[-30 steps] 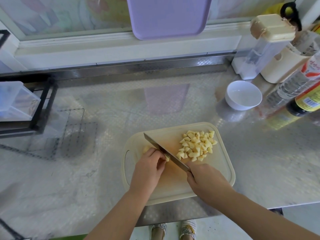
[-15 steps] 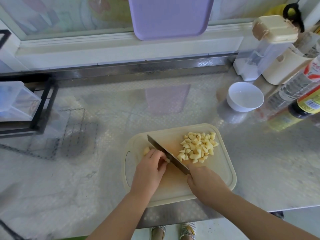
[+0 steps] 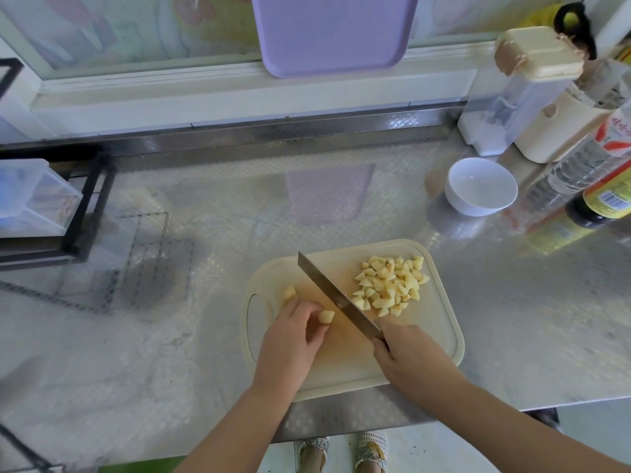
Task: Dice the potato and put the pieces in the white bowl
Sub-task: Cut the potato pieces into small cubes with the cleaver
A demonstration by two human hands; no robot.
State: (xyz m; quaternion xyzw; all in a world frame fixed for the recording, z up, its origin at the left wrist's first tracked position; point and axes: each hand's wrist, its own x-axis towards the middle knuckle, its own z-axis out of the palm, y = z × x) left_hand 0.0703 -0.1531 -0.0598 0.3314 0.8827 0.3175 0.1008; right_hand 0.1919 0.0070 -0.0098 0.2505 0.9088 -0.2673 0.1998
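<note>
While the left hand (image 3: 290,339) pinches 1 potato chunk (image 3: 326,316) with curled fingertips to steady it, the right hand (image 3: 409,356) grips the knife (image 3: 336,298), blade slanted between chunk and diced pile (image 3: 391,285), likely to fence finished pieces off on the cutting board (image 3: 440,336). Behind, the white bowl (image 3: 481,187) stands well apart, no pieces in it.

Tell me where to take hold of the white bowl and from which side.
Pinch the rim of the white bowl on its near-left side, coming from the cutting board. It stands upright and empty, that side open; bottles and a cream container crowd its right and far sides.
</note>
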